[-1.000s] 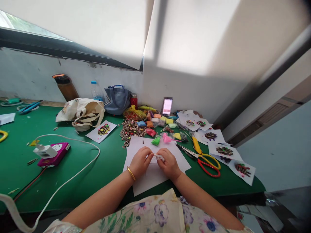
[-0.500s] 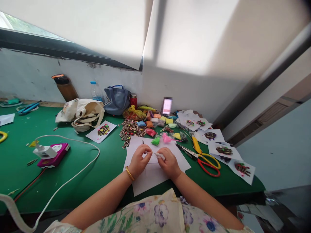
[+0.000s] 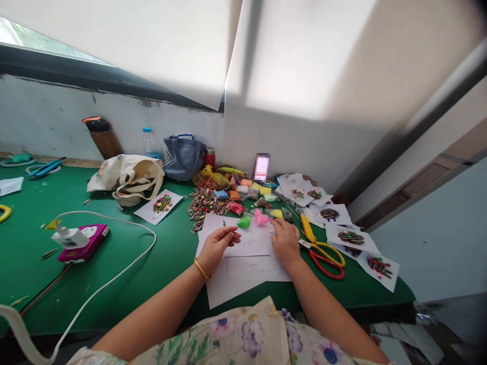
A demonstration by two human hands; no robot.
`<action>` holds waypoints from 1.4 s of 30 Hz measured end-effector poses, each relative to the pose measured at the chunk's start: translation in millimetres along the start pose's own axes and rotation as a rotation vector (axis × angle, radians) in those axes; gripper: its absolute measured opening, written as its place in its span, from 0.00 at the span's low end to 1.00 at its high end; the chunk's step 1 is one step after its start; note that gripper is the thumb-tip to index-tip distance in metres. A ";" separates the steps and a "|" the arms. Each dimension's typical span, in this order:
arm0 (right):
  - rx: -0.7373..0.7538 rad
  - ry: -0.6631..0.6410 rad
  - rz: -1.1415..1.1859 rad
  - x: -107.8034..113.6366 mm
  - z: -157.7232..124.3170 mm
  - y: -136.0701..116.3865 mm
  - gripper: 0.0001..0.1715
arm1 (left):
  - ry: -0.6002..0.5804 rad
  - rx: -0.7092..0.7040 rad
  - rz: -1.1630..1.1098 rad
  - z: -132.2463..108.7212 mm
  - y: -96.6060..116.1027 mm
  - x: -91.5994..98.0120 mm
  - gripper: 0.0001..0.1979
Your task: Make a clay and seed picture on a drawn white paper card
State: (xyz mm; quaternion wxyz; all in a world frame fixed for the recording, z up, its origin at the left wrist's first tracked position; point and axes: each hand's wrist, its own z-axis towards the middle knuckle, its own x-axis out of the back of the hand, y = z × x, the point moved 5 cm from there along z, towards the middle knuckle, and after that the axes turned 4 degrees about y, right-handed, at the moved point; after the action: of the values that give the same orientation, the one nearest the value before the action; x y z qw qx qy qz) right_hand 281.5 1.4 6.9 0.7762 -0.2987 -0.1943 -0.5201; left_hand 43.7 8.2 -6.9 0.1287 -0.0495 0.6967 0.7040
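**Your left hand** (image 3: pixel 217 244) – near-centre of the green table (image 3: pixel 114 263), lying on the white paper sheets (image 3: pixel 247 246). The fingers are loosely stretched toward the right and only slightly curled, and their tips touch the paper. There is a gold bangle (image 3: pixel 201 268) at the wrist.

**Your right hand** (image 3: pixel 283 240) – at the right edge of the same sheets, its back up and its fingers pointing to the far side. The fingertips end just near the pink clay packet (image 3: pixel 261 218). You cannot tell whether they pinch anything, because the hand's own back hides them.

**White paper sheets** – a small stack flat on the table directly in front of you, between your two hands. A smaller sheet lies on top of a larger one.

**Beyond the paper, far side:** the green clay packet (image 3: pixel 244 221) and the yellow clay packet (image 3: pixel 277 214) flank the pink one. A heap of sunflower seeds (image 3: pixel 203 203) lies to their left.

**Right:** the yellow-handled scissors (image 3: pixel 310 233) and the red-handled scissors (image 3: pixel 327 263) sit just beside your right hand. Past them is a row of finished seed pictures (image 3: pixel 350 235).

**Left:** one seed picture card (image 3: pixel 160 205), a canvas bag (image 3: pixel 127 177), and a magenta device (image 3: pixel 85 241) with a white cable (image 3: pixel 125 268) looping across the table.
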 end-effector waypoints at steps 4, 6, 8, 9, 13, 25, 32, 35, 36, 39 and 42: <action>0.021 0.023 0.080 7.6 3.2 -21.6 0.29 | 0.010 0.105 -0.080 -1.0 -2.8 -0.4 0.20; 0.062 -0.005 0.195 10.2 4.4 -42.1 0.26 | 0.011 0.135 -0.098 -1.7 -3.2 0.4 0.20; 0.101 -0.050 0.303 10.8 3.5 -63.8 0.21 | 0.002 0.141 -0.101 -2.1 -2.9 1.1 0.20; 0.112 -0.078 0.343 9.9 2.3 -73.9 0.18 | -0.004 0.137 -0.099 -2.2 -2.5 1.3 0.20; 0.117 -0.162 0.448 3.9 -4.1 -101.4 0.14 | -0.032 0.078 -0.086 -1.3 0.4 0.3 0.20; 0.009 -0.116 0.654 -0.7 -8.9 -93.2 0.07 | -0.138 0.098 0.059 -7.4 4.2 -8.9 0.28; -0.004 -0.111 0.655 -1.5 -10.2 -90.9 0.08 | -0.164 -0.053 0.321 -6.2 6.4 -11.3 0.17; -0.005 -0.113 0.668 -2.7 -10.2 -89.4 0.10 | -0.134 -0.053 0.313 -4.7 6.7 -8.9 0.16; -0.007 -0.120 0.675 -3.1 -10.0 -89.1 0.10 | -0.130 -0.049 0.304 -4.4 6.8 -8.4 0.16; -0.028 -0.147 0.704 -3.8 -9.2 -88.4 0.07 | -0.152 -0.037 0.302 -4.9 6.8 -9.4 0.16; -0.073 -0.155 0.726 -3.6 -8.3 -87.7 0.06 | -0.180 -0.039 0.322 -6.4 6.5 -11.4 0.16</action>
State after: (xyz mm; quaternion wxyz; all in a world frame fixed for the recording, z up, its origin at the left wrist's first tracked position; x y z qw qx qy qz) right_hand 199.0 -26.3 21.4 0.8818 -0.4143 -0.1153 -0.1936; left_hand 52.3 0.6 2.1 0.0751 0.1233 0.6674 0.7306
